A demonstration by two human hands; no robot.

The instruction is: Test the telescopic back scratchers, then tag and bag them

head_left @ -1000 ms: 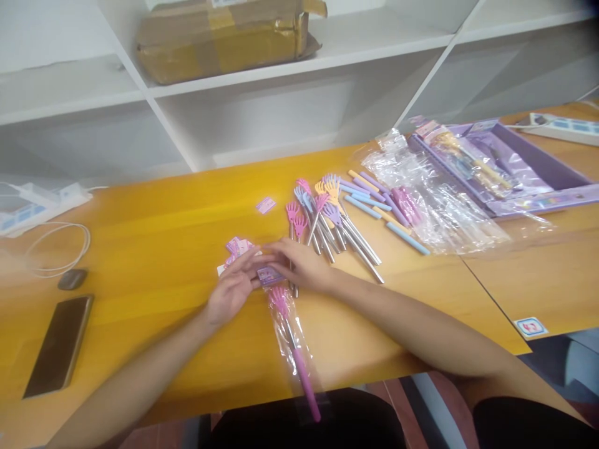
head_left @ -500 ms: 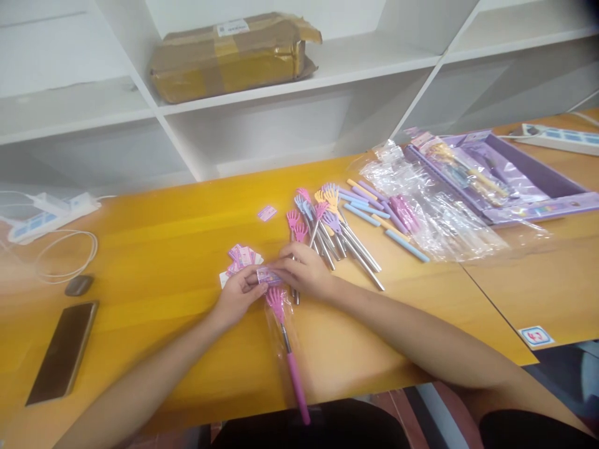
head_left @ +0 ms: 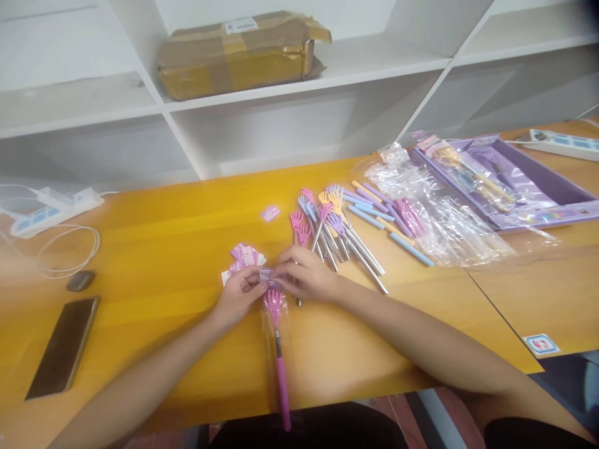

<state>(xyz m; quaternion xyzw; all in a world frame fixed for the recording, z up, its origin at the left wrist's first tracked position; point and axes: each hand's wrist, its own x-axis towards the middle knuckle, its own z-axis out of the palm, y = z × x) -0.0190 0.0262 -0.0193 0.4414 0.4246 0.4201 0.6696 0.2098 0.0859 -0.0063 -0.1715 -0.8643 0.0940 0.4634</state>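
A pink back scratcher (head_left: 281, 380) with a metal rod lies inside a clear plastic bag (head_left: 267, 333), its handle pointing toward me. At the bag's top end is a small printed card (head_left: 266, 274). My left hand (head_left: 242, 293) pinches the bag's top and card from the left. Opposite it, my right hand (head_left: 306, 274) is closed on the same top end, its fingertips partly hidden. A pile of pink and white cards (head_left: 244, 257) lies just beyond my left hand. Past my right hand rest several back scratchers (head_left: 334, 218) with metal rods.
Loose coloured handles (head_left: 369, 206) and empty clear bags (head_left: 449, 224) lie at the right, beside a purple box (head_left: 538, 174). A single card (head_left: 270, 212) sits farther back. A phone (head_left: 63, 349) and power strip (head_left: 56, 212) are left. A cardboard box (head_left: 243, 59) occupies the shelf.
The bagged back scratcher has swung, its handle end now farther left and nearly straight toward me. Both hands stay at the bag's top, where the card is now more covered. The view shifted slightly.
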